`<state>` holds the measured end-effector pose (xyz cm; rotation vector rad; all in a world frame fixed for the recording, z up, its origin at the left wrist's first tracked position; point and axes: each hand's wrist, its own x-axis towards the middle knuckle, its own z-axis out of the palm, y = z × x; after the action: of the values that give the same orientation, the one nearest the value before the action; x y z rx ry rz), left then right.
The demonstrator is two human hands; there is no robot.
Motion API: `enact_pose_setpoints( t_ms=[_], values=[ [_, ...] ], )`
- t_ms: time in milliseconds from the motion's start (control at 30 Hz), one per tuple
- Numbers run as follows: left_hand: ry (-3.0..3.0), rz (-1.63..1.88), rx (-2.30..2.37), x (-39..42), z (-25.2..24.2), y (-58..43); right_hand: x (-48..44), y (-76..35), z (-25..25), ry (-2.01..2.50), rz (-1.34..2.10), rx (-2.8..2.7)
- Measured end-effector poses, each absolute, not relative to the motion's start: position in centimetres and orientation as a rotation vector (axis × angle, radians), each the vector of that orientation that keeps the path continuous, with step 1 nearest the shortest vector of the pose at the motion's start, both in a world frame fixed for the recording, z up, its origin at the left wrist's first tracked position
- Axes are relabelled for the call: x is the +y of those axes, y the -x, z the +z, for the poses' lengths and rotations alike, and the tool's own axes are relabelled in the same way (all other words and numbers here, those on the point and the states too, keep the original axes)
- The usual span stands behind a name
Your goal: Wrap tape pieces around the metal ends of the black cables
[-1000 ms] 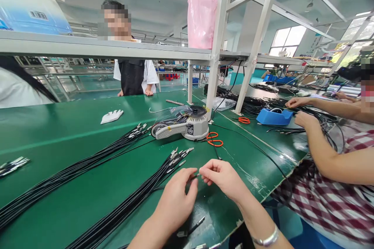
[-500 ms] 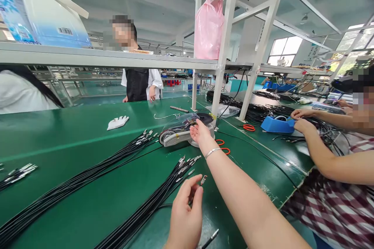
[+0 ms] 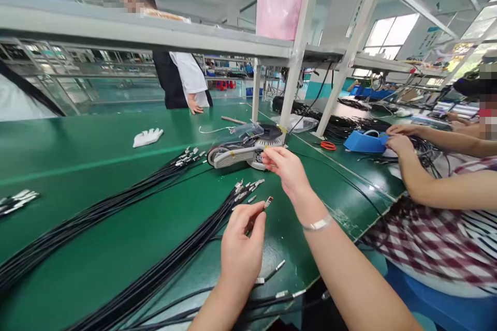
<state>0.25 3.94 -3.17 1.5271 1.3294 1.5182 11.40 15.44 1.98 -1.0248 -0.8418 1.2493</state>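
Note:
My left hand [image 3: 243, 245] pinches the metal end of a black cable [image 3: 267, 201] between thumb and fingers, just above the green table [image 3: 97, 176]. My right hand [image 3: 285, 168] is held out over the table right beside the grey tape dispenser [image 3: 243, 151], its fingertips pinched on something small that I cannot make out. A long bundle of black cables with metal tips [image 3: 171, 264] lies on the table left of my left hand.
A second cable bundle [image 3: 97, 212] lies further left. A white glove [image 3: 147, 137] and orange scissors [image 3: 328, 145] rest on the table. A co-worker's hands [image 3: 398, 139] touch a blue dispenser [image 3: 363, 141] at right. Another person [image 3: 176, 75] stands across the table. White shelf posts [image 3: 297, 57] rise behind the dispenser.
My right hand left the cable end, reached to the tape dispenser, and has now drawn back slightly with fingers pinched. My left hand kept hold of the cable end.

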Motion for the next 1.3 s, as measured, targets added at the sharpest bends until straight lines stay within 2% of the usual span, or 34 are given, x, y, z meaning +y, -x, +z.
enact_pose_setpoints(
  t_ms=[133, 267, 533, 1300],
  values=[
    [-1.542, 1.396, 1.338, 3.2, -3.8, -1.1, 5.3, -16.0, -1.5, 1.158, 1.047, -1.157],
    [-1.750, 1.327, 1.311, 2.5, -4.3, -2.1, 0.2, -16.4, -3.9, 1.231, 1.173, -1.085],
    [-1.949, 1.344, 1.221, 1.9, -4.2, -2.6, 0.3, -15.5, -3.7, 1.104, 1.212, -0.968],
    [-2.300, 1.537, 1.144, 1.9, -3.5, -2.4, 0.5, -14.5, -3.2, 1.159, 1.218, -0.918]
  ],
)
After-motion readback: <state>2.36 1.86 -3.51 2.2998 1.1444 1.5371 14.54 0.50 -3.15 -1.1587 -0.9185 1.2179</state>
